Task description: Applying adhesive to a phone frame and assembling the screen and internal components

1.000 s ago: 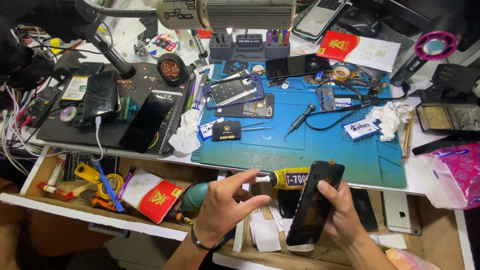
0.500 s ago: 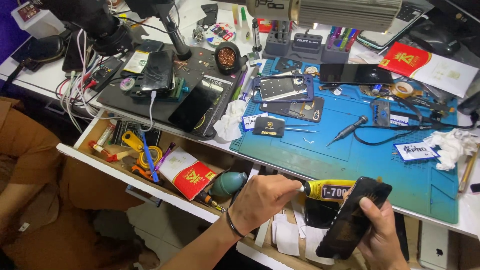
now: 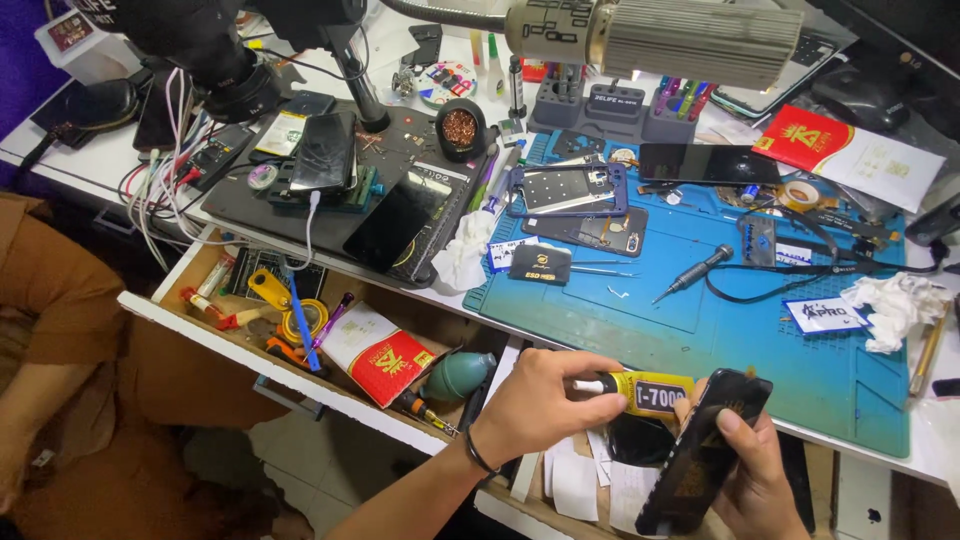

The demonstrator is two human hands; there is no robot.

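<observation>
Glue tube [image 3: 648, 392] tip hidden behind left hand [image 3: 545, 403] fingers.

Blue work mat [image 3: 700, 330] carries a screwdriver [image 3: 692, 272].

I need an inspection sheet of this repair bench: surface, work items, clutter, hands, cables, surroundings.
Surface: blue work mat on a white bench.
Job's things: yellow glue tube; black phone.
Clutter: screwdriver, phone frame, crumpled tissue, red packet in the open drawer.
Hands: left hand on the tube; right hand holds the phone.
Cables: white bundle at left, black cable on the mat.
Surroundings: microscope, lamp.
</observation>
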